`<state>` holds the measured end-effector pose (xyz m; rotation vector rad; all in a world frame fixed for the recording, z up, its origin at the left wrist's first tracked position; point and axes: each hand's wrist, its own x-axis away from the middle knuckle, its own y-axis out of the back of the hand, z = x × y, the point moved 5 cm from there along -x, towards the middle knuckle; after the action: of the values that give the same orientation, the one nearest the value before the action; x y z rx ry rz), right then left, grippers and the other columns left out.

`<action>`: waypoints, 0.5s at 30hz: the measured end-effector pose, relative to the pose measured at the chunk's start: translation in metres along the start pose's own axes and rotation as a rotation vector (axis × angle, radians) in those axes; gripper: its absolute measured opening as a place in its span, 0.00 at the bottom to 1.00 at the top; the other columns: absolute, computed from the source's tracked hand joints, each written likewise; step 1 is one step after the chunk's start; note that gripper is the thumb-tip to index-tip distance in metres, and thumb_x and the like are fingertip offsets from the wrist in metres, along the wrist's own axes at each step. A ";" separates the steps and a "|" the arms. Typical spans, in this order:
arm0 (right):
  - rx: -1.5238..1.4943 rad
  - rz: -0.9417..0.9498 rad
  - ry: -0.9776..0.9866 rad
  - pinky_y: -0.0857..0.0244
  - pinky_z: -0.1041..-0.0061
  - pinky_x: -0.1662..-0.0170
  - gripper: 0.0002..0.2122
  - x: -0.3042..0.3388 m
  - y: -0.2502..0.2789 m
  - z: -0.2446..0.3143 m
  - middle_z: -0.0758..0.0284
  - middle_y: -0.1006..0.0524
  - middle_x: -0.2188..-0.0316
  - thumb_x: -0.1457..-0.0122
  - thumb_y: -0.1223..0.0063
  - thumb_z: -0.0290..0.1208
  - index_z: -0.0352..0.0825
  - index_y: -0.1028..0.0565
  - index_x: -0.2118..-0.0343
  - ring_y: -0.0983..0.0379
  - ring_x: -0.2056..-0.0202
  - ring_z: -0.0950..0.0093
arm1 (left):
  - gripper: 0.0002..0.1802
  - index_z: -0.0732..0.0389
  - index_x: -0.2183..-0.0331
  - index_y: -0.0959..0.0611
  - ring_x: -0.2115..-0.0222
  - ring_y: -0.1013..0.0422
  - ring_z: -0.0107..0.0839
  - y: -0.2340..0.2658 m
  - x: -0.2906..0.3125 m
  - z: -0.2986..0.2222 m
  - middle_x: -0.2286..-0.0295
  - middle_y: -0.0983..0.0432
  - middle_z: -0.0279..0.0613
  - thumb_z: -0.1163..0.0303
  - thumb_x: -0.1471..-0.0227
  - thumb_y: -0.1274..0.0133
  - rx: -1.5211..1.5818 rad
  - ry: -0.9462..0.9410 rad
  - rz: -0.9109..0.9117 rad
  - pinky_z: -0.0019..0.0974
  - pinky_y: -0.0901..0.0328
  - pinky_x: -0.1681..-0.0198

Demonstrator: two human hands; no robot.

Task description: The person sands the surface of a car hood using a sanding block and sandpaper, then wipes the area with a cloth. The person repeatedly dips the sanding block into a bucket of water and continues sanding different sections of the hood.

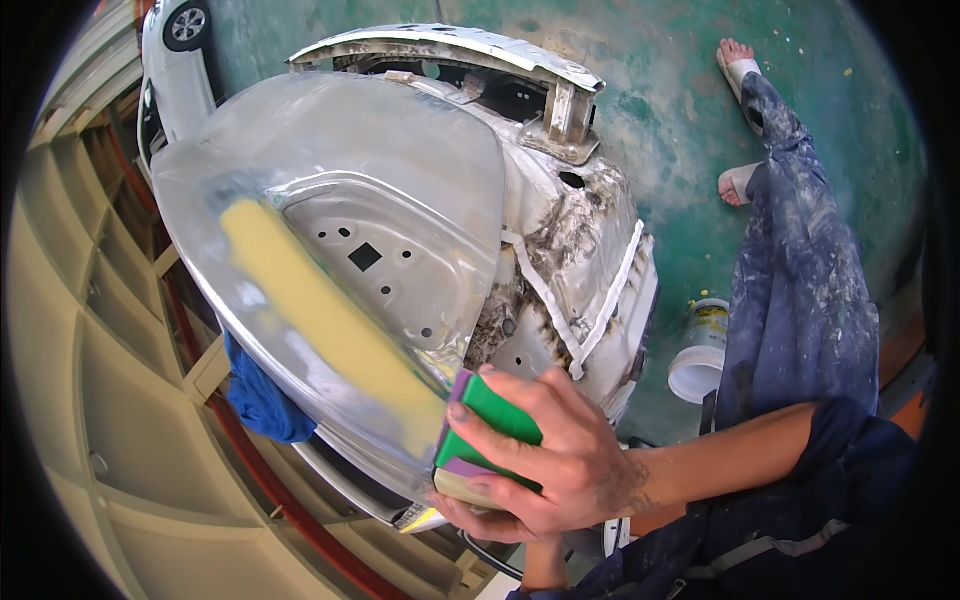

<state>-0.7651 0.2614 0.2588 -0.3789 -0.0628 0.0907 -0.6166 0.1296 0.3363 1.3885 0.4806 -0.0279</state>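
Observation:
My right hand (555, 455) is closed round a green sanding block (492, 415) with purple sheet along its edges and a pale lower part. The block presses against the lower end of a yellow filler strip (320, 310) on a car body panel (340, 105). Bare grey metal surrounds the strip. Beside it lies a curved recess with a square hole and several round ones. Below the right hand, my left forearm (545, 565) shows in part; its hand is hidden behind the right one, so its fingers cannot be made out.
Rusty, stained metal with white sealant lines (545, 295) forms the panel's right side. A blue cloth (265, 395) hangs at the left edge, near a red pipe (270, 480). A white bucket (698, 360) lies on the green floor near my legs. Another car (180, 85) stands far left.

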 end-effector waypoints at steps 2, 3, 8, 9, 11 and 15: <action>-0.049 0.016 -0.001 0.33 0.59 0.63 0.20 -0.016 -0.002 -0.004 0.45 0.20 0.53 0.51 0.32 0.32 0.27 0.15 0.55 0.22 0.52 0.48 | 0.42 0.62 0.31 0.40 0.30 0.46 0.59 0.000 -0.003 -0.011 0.31 0.47 0.63 0.45 0.32 0.47 0.001 -0.015 -0.010 0.65 0.44 0.31; -0.023 0.021 0.006 0.33 0.59 0.62 0.20 -0.008 0.000 -0.004 0.44 0.20 0.52 0.50 0.33 0.31 0.27 0.15 0.54 0.22 0.52 0.48 | 0.44 0.62 0.31 0.40 0.31 0.46 0.60 0.000 -0.005 -0.011 0.31 0.47 0.63 0.42 0.33 0.48 -0.021 -0.008 0.007 0.66 0.44 0.31; -0.012 0.019 0.081 0.31 0.61 0.55 0.25 0.005 0.010 -0.008 0.44 0.25 0.45 0.45 0.35 0.33 0.29 0.18 0.44 0.22 0.53 0.52 | 0.53 0.64 0.30 0.42 0.29 0.51 0.63 0.005 -0.001 0.006 0.31 0.50 0.65 0.29 0.36 0.60 0.037 -0.034 0.024 0.69 0.48 0.30; -0.041 0.041 0.037 0.31 0.61 0.53 0.25 -0.006 0.007 -0.012 0.45 0.26 0.44 0.44 0.35 0.33 0.29 0.20 0.42 0.23 0.53 0.53 | 0.52 0.64 0.30 0.43 0.29 0.53 0.63 0.006 -0.002 0.003 0.31 0.51 0.65 0.30 0.35 0.60 0.073 -0.052 0.047 0.69 0.50 0.30; -0.151 0.007 -0.033 0.31 0.63 0.49 0.26 -0.028 -0.001 -0.029 0.47 0.28 0.43 0.40 0.35 0.33 0.28 0.22 0.39 0.24 0.52 0.57 | 0.53 0.63 0.29 0.45 0.27 0.58 0.60 0.005 -0.006 0.000 0.29 0.55 0.62 0.30 0.35 0.58 0.129 -0.065 0.105 0.68 0.57 0.28; -0.405 -0.117 -0.379 0.36 0.71 0.41 0.25 -0.020 0.015 -0.062 0.55 0.28 0.44 0.33 0.40 0.33 0.26 0.26 0.36 0.29 0.45 0.68 | 0.56 0.64 0.26 0.53 0.25 0.66 0.57 0.005 -0.009 0.003 0.26 0.66 0.61 0.32 0.35 0.57 0.088 -0.038 0.212 0.65 0.66 0.25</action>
<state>-0.7811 0.2504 0.1945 -0.7584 -0.4820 0.0322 -0.6223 0.1252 0.3446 1.5165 0.3012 0.0977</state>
